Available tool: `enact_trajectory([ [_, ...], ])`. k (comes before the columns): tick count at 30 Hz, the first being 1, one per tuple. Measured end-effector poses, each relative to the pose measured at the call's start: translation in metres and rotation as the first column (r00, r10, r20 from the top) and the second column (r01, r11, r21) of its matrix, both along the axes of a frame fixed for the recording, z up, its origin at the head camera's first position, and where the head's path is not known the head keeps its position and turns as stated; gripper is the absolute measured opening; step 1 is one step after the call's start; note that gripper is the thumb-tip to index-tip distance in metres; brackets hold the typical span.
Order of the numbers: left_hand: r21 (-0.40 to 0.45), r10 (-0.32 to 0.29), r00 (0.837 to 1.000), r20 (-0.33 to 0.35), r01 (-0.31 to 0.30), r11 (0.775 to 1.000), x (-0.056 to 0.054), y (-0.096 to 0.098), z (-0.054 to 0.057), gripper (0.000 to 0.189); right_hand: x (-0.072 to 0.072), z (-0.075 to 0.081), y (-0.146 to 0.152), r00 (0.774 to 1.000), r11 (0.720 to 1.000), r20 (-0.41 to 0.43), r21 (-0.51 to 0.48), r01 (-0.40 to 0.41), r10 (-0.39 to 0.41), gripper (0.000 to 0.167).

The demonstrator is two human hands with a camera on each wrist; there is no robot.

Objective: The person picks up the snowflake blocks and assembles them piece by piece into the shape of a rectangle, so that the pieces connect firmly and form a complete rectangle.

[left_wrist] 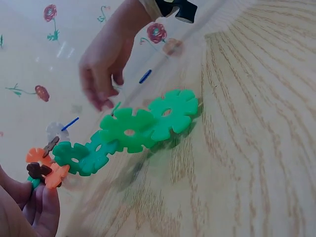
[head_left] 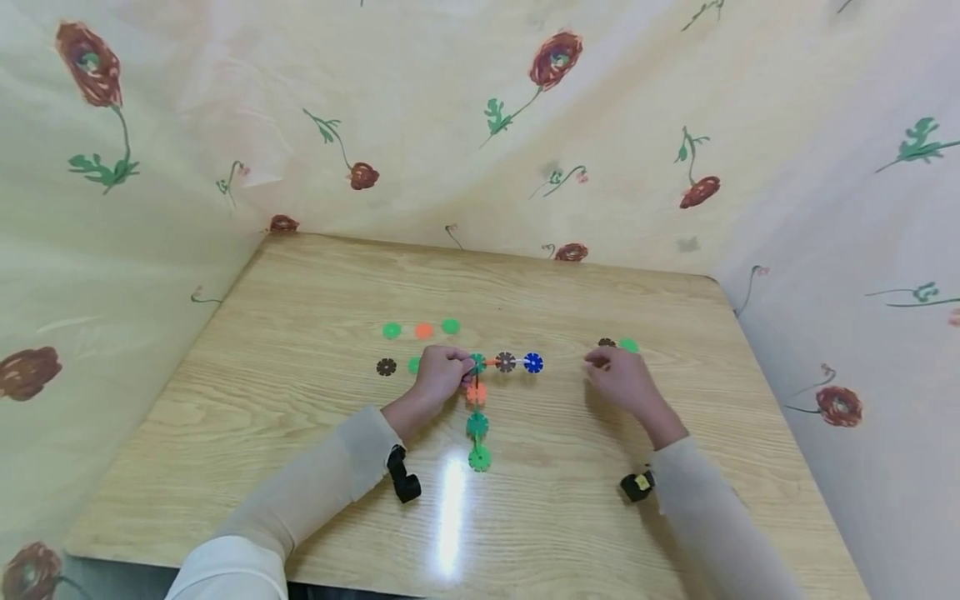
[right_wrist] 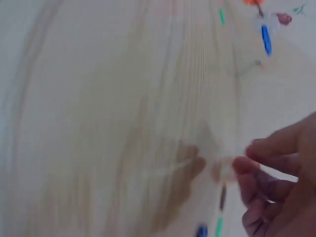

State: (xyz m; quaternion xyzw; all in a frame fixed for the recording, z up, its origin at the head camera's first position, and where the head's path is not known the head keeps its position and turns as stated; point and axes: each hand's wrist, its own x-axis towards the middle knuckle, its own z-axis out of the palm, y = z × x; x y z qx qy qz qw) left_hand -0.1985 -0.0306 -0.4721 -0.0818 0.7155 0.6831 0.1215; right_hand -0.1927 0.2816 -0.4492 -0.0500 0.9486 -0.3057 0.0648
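Note:
My left hand (head_left: 442,373) pinches the teal notched disc (head_left: 477,363) at the corner of an L-shaped chain of plastic snowflake discs. From that corner one arm runs right to a greyish-brown disc (head_left: 506,362) and a blue disc (head_left: 533,362). The other comes toward me through an orange disc (head_left: 476,393), a teal disc (head_left: 477,425) and a green disc (head_left: 480,458). In the left wrist view, linking discs show between them. My right hand (head_left: 615,375) hovers with loosely bent fingers, nothing visible between them (right_wrist: 247,165), near a brown disc (head_left: 607,342) and a green disc (head_left: 628,345).
Left of the chain lie loose discs: a green one (head_left: 392,331), an orange one (head_left: 423,331), another green one (head_left: 451,326) and a dark brown one (head_left: 386,367). A green disc (head_left: 414,365) is partly hidden by my left hand. Flowered cloth (head_left: 450,125) surrounds the wooden table (head_left: 337,283).

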Motion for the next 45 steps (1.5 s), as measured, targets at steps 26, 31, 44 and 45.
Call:
enact_trajectory([
  [26, -0.029, -0.002, 1.000, -0.002, 0.002, 1.000, -0.001, 0.005, -0.004, 0.013, 0.012, -0.015, 0.033, 0.997, 0.997, 0.000, -0.022, -0.073, 0.073, 0.007],
  [31, -0.010, 0.001, 1.000, 0.000, -0.001, 1.000, 0.001, 0.007, -0.001, 0.012, 0.004, -0.012, 0.000, 0.996, 0.992, -0.038, -0.096, -0.086, 0.083, 0.006],
  [44, 0.012, -0.006, 1.000, -0.006, 0.007, 1.000, 0.001, 0.004, -0.003, 0.012, -0.004, -0.017, -0.031, 0.979, 0.980, -0.169, -0.139, -0.139, 0.115, 0.009],
  [45, 0.012, -0.007, 1.000, -0.006, 0.007, 1.000, 0.002, 0.003, -0.003, 0.012, -0.004, -0.017, -0.033, 0.978, 0.980, -0.171, -0.143, -0.141, 0.116, 0.010],
])
